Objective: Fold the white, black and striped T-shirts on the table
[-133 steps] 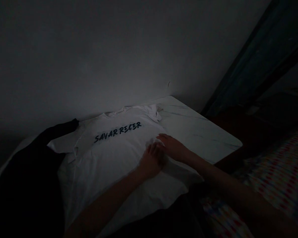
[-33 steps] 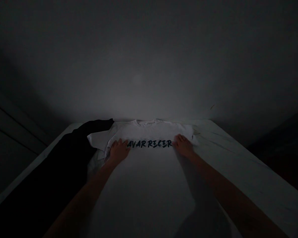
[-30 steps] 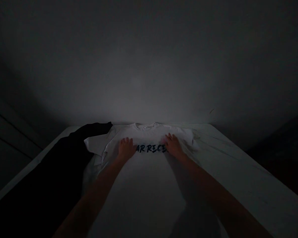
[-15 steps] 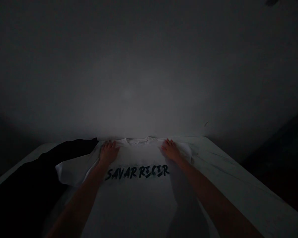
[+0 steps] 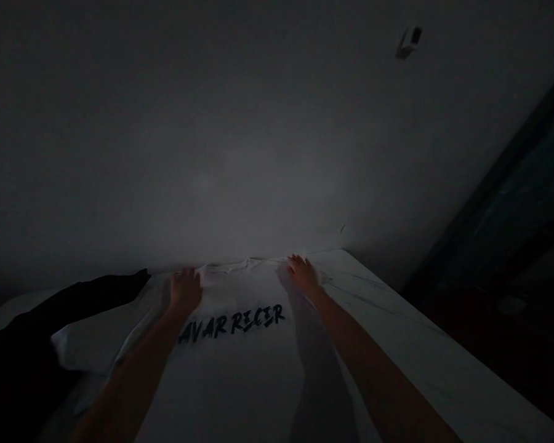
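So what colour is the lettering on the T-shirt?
Near-black lettering, clearest in the head view.

T-shirt on table, table against wall, cloth on table left of T-shirt, left hand and right hand on T-shirt near collar

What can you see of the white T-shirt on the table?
The white T-shirt lies front up and spread out on the pale marble-looking table, its collar towards the wall. Dark brushy lettering across the chest reads AVAR RECER. One sleeve spreads left, near a black cloth. The left hand and right hand rest on it near the neckline.
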A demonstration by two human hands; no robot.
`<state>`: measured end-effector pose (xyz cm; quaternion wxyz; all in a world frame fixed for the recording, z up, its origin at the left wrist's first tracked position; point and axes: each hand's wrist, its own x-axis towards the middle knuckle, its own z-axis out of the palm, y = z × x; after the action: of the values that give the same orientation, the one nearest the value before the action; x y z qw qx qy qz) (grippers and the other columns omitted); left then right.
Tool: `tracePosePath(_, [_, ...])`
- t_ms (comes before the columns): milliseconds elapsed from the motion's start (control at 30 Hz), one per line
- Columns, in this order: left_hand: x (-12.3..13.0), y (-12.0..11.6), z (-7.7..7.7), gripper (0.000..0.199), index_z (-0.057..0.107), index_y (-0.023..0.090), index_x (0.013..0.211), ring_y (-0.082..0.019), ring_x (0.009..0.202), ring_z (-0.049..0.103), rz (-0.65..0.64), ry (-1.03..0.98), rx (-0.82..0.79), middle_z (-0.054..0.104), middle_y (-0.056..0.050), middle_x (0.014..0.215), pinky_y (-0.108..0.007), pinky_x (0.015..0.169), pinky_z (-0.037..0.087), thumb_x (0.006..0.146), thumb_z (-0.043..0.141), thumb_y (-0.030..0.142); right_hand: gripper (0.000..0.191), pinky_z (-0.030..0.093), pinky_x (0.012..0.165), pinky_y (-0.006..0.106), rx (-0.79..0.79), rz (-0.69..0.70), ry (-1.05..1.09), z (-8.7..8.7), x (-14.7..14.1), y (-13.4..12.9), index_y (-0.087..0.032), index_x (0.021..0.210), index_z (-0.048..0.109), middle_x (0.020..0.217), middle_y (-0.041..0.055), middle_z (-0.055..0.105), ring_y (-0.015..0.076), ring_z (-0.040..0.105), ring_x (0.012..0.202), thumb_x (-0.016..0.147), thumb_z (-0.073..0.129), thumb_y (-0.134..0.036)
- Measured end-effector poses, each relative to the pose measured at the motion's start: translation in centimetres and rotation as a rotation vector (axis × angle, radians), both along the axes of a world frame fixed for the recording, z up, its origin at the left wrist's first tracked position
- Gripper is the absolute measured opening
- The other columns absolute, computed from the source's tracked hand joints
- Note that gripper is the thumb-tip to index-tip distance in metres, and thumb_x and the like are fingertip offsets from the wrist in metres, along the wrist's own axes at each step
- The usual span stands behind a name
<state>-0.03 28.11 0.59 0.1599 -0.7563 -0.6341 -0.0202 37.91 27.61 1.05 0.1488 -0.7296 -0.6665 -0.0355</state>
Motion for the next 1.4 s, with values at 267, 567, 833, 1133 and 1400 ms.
tracePosePath(267, [19.1, -4.1, -0.1, 0.051, 0.04, 0.02, 0.149, -0.027, 0.143, 0.035, -0.441, -0.235, -0.072, 0.04, -0.011, 0.155, -0.046, 0.116, 0.03, 0.099, 0.037, 0.031, 0.029, 0.047, 0.087, 0.028, -0.064, -0.281, 0.071, 2.4, 11.4, -4.4, -0.011, 0.11, 0.072, 0.115, 0.0176, 0.071, 0.025, 0.065, 0.11, 0.094, 0.051, -0.024])
tracePosePath(567, [34.4, -5.9, -4.2, 0.049, 0.043, 0.013, 0.146, -0.029, 0.137, 0.045, -0.422, -0.425, 0.031, 0.049, -0.014, 0.148, -0.046, 0.109, 0.041, 0.102, 0.032, 0.031, 0.033, 0.048, 0.072, 0.028, -0.097, -0.3, 0.188, -0.3, 11.9, -4.1, -0.019, 0.088, 0.078, 0.095, 0.013, 0.076, 0.0251, 0.071, 0.093, 0.086, 0.062, -0.048])
tracePosePath(833, [34.5, -6.1, -5.2, 0.053, 0.046, 0.011, 0.145, -0.029, 0.136, 0.046, -0.411, -0.457, 0.127, 0.053, -0.017, 0.143, -0.048, 0.111, 0.039, 0.102, 0.028, 0.037, 0.023, 0.048, 0.077, 0.026, 0.043, -0.349, 0.356, -1.1, 13.6, -2.0, -0.02, 0.103, 0.071, 0.103, 0.0094, 0.074, 0.0206, 0.068, 0.097, 0.09, 0.054, -0.029])
tracePosePath(1133, [34.4, -6.6, -4.7, 0.05, 0.053, 0.016, 0.14, -0.031, 0.138, 0.043, -0.432, -0.389, 0.104, 0.048, -0.014, 0.148, -0.05, 0.112, 0.036, 0.102, 0.028, 0.036, 0.023, 0.051, 0.081, 0.031, 0.094, -0.461, 0.58, -0.4, 16.4, -1.6, -0.013, 0.095, 0.072, 0.103, 0.017, 0.073, 0.0275, 0.068, 0.103, 0.085, 0.052, -0.019])
tracePosePath(1400, [34.3, -6.9, -4.1, 0.048, 0.053, 0.017, 0.141, -0.033, 0.139, 0.041, -0.432, -0.43, 0.049, 0.046, -0.016, 0.15, -0.051, 0.113, 0.034, 0.101, 0.034, 0.036, 0.046, 0.053, 0.052, 0.029, -0.074, -0.374, 0.877, -1.1, 14.1, -7.7, -0.014, 0.111, 0.058, 0.067, 0.0038, 0.072, 0.0238, 0.072, 0.065, 0.077, 0.072, -0.042])
